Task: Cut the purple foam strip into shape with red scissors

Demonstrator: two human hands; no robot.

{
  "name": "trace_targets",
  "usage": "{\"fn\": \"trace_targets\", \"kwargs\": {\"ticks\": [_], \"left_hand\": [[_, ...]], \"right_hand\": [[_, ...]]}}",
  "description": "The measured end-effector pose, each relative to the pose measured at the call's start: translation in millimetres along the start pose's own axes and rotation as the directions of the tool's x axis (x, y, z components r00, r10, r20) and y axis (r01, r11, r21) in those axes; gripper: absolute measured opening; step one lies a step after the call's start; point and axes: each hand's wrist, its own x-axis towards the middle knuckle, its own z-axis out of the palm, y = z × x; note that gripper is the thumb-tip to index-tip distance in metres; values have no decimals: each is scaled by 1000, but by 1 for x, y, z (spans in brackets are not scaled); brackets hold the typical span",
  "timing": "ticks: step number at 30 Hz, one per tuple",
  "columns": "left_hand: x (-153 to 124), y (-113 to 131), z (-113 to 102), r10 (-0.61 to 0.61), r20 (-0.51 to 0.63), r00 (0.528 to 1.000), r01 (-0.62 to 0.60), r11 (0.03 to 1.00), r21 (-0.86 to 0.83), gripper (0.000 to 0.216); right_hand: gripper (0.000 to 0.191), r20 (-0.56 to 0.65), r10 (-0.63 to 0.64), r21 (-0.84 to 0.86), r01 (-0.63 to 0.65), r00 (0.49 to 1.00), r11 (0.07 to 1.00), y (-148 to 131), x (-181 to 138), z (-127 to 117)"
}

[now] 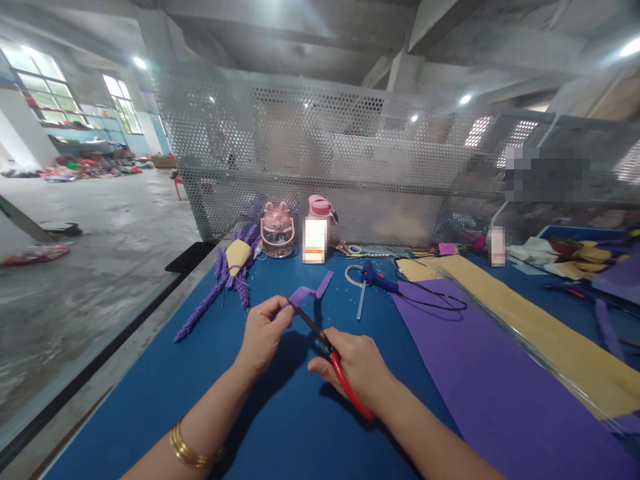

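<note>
Blue tabletop (295,433) spreads beneath us. Above it, our right hand (361,365) is wrapped around red-handled scissors (337,365), tips beside our left hand (264,335), whose thumb and finger pinch a purple strip (303,293). Beyond, we see a blue glue gun (379,280), then a pink jar (278,227) before a perforated screen (320,153).
</note>
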Motion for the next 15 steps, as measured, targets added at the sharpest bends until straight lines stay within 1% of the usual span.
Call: {"fn": "trace_targets", "kwargs": {"ticks": [7, 15], "left_hand": [[-1, -2, 1, -19, 14, 1000, 20, 999, -36, 26], [1, -5, 1, -38, 56, 998, 44, 992, -116, 25]], "right_hand": [[63, -51, -41, -77, 37, 998, 996, 4, 1, 7], [59, -45, -48, -106, 43, 998, 993, 5, 1, 7]]}}
